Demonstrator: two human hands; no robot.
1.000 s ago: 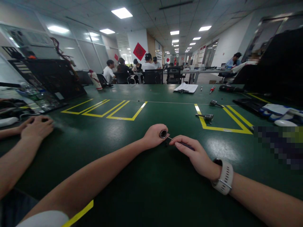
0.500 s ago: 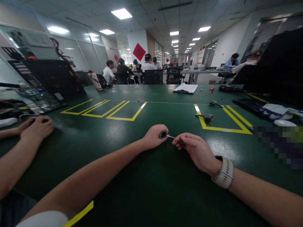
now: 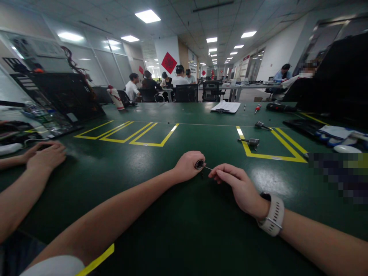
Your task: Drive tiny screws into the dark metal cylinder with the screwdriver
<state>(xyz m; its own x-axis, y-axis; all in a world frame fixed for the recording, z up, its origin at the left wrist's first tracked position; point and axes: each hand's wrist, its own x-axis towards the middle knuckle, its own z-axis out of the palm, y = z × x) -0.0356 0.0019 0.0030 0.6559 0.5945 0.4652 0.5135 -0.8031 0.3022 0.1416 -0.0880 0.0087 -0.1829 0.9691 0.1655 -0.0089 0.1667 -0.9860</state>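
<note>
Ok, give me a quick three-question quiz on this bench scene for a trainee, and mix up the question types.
1. True or false: the left hand grips a small round part.
2. What does the right hand pinch between its fingertips? A) a thin metal pin B) a paintbrush C) a pair of scissors
3. Fill in: the white watch sits on the ____ wrist.
Key: 1 true; 2 A; 3 right.
</note>
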